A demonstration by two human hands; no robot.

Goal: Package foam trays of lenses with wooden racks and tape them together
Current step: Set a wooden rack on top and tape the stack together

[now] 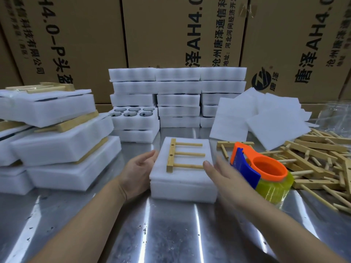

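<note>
Steel table [171,234], foam tray [183,186] between hands [139,172] [225,179]

tape disp. [266,168] x1 | laid rack [171,154] x1, pegs [190,154] x3 | exposed lenses [130,114] x6

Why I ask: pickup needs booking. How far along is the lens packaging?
Done, it seems: several bundles with racks sit stacked at the left. In hand: a foam tray stack with a wooden rack on top, left hand and right hand open at its sides. No tape shows on it, and the tape dispenser lies beside. Left: many foam trays behind and a pile of loose racks.
</note>
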